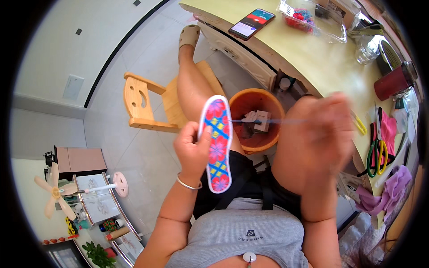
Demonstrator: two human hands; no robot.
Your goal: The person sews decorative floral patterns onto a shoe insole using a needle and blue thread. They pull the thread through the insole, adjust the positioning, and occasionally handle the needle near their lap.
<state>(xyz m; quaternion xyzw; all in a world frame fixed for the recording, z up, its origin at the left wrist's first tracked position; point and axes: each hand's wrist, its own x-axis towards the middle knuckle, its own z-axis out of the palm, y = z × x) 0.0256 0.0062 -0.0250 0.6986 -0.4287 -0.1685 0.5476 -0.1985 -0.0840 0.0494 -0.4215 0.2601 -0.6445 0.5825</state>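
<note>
My left hand (193, 145) is closed around the edge of an embroidered insole (218, 149), with the thumb pressed on its face. The insole has a white border and a pattern of red and pink flowers with blue crossing bands and yellow patches. From its upper right side a bluish thread (281, 121) stretches taut to my right hand (331, 127), which is raised above my right thigh. Motion smears the right hand's fingers, and any needle in them cannot be made out.
Below the thread stands an orange bin (235, 100) with scraps inside. A wooden chair (142, 100) is under my left leg. The table at right bears a phone (252, 24), a clear plastic box (313, 20), scissors (378, 154), a dark red cup (394, 82) and purple cloth (389, 192).
</note>
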